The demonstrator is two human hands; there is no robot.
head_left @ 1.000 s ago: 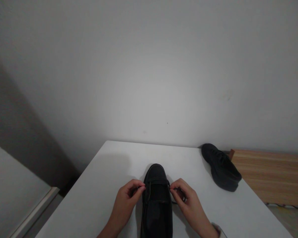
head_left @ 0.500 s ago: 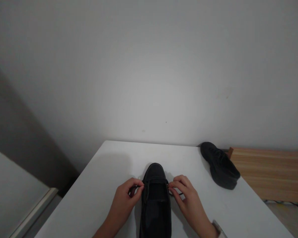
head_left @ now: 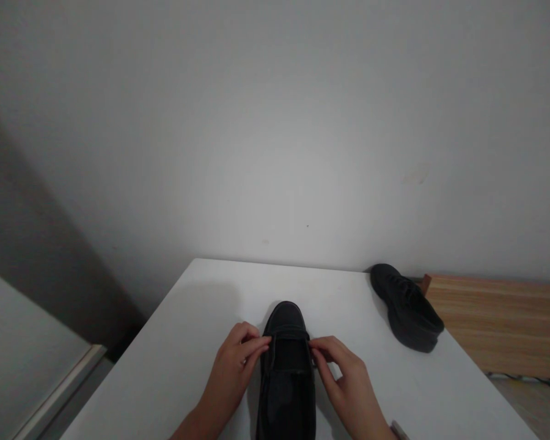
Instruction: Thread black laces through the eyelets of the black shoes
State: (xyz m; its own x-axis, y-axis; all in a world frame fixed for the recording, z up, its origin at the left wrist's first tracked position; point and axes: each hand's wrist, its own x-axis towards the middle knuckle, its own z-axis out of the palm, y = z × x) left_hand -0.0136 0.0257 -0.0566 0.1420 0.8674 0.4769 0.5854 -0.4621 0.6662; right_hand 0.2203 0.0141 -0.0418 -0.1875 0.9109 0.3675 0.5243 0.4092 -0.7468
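White table [head_left: 201, 318]: shoe [head_left: 286, 366] between both hands' grip.

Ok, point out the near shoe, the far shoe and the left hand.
near shoe [head_left: 286, 318], head view, on its toe cap.
far shoe [head_left: 407, 308], head view, on its upper.
left hand [head_left: 236, 360], head view, on its back.

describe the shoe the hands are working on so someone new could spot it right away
On the white table against the grey wall, look at the near edge, straight ahead. The black shoe lies there toe pointing away, with the left hand and right hand pinching its sides. The other black shoe sits untouched at the far right corner.
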